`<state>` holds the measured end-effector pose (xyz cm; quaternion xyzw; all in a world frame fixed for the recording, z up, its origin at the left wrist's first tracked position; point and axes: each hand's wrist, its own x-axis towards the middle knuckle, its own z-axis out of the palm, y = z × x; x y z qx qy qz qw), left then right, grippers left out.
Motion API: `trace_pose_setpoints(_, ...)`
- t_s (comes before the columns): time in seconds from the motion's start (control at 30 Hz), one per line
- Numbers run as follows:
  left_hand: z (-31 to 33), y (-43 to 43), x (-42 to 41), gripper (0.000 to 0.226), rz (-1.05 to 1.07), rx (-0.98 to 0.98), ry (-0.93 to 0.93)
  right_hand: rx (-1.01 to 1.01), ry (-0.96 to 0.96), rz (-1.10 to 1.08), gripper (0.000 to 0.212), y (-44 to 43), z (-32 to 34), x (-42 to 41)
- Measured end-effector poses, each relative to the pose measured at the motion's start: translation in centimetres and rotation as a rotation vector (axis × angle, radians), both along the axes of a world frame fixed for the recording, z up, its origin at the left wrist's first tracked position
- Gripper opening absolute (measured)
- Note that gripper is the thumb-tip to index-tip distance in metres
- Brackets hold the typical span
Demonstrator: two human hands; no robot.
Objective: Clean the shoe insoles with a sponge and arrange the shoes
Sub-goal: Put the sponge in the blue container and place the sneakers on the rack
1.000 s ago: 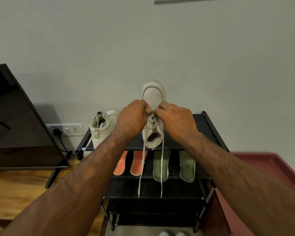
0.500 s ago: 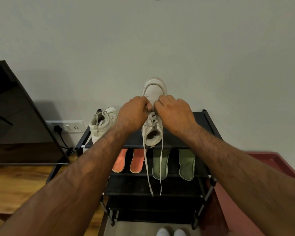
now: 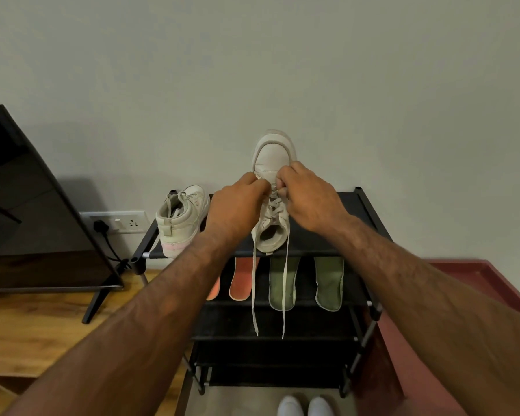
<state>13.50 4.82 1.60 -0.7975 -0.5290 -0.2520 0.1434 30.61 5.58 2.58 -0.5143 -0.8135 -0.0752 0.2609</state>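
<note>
Two shoes stand on the rack's point(image 3: 370, 211) top: a left shoe point(image 3: 182, 223) and a middle shoe point(image 3: 272, 157), lengthwise toe-to-wall, heel toward the person. One shelf down lie four insoles: two orange insoles point(image 3: 240, 283), two green insoles point(image 3: 329, 283). The left hand point(image 3: 234, 205) and right hand point(image 3: 309, 199) each pinch the middle shoe's laces point(image 3: 254, 295), fingers curled.

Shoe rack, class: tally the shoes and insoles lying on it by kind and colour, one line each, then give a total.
Beige shoes: 2
Orange insoles: 2
Green insoles: 2
Total: 6
</note>
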Motion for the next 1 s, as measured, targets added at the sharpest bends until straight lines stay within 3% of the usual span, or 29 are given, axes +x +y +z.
trace_pose_setpoints(0.17, -0.5, -0.3, -0.4, 0.025, 0.0, 0.011, 0.129, -0.003, -0.03, -0.009, 0.012, -0.1, 0.1, -0.4)
trace_pose_setpoints(0.4, 0.7, -0.2, -0.1, 0.015, 0.016, -0.037, -0.025, 0.075, 0.052, 0.01, 0.006, -0.7, -0.2, -0.5)
trace_pose_setpoints(0.73, 0.8, 0.2, 0.0, 0.004, 0.0, -0.15, -0.213, 0.26, -0.288, -0.002, 0.028, -1.7, -1.5, -0.5)
trace_pose_setpoints(1.0, 0.6, 0.7, 0.0, 0.013, -0.019, -0.175, -0.254, 0.224, -0.333, -0.006, 0.035, -1.9, -0.9, -1.1)
